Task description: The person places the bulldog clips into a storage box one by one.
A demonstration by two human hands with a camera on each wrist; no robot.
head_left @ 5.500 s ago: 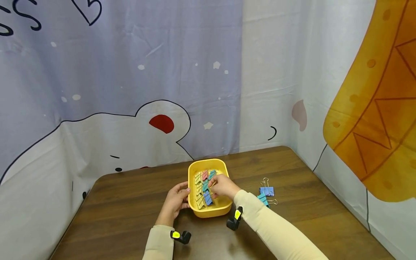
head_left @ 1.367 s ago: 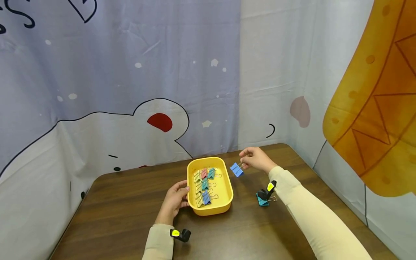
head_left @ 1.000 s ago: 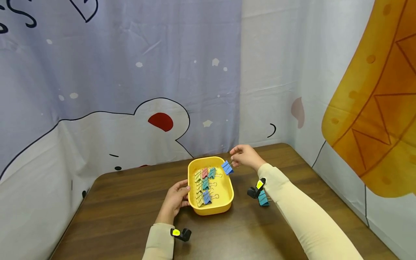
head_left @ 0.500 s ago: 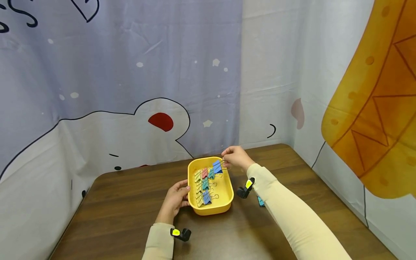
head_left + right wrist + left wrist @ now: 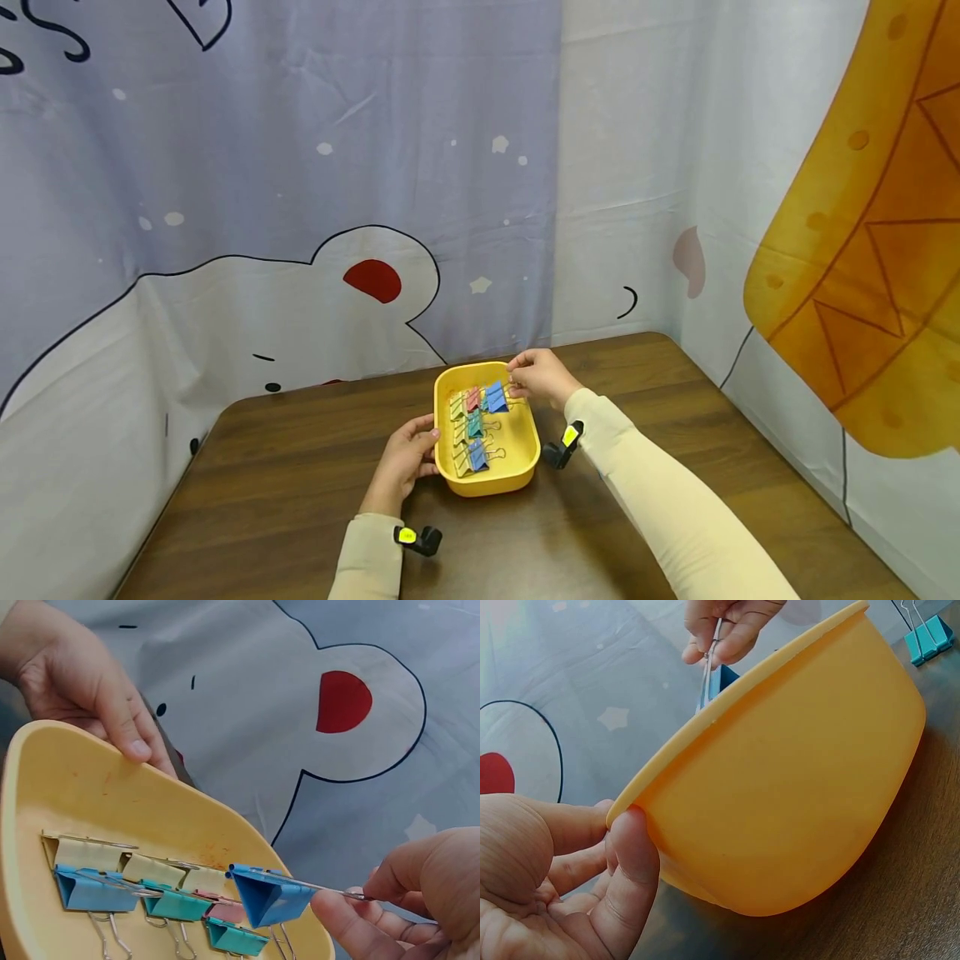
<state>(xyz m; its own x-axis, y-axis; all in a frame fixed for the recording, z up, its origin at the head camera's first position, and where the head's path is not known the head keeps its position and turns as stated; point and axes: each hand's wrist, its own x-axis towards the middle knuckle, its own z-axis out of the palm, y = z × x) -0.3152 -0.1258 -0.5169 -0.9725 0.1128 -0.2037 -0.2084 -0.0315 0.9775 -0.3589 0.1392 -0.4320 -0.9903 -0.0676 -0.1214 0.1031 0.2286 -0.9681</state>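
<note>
My left hand pinches the left rim of a yellow plastic tray between thumb and fingers. By one wire handle, my right hand pinches a blue binder clip over the tray's far right part. Inside lie pale yellow binder clips in a column along the left. Beside them are a pink binder clip, another blue binder clip and two teal ones; the held clip partly covers the far teal binder clip in the head view.
One more teal binder clip lies on the wooden table to the tray's right, mostly hidden by the right sleeve in the head view. A printed curtain hangs behind the table.
The blue binder clip, on the table in the oldest frame, is now in my right hand. That hand has carried it left over the rim and lowered it. My left hand stays put.
</note>
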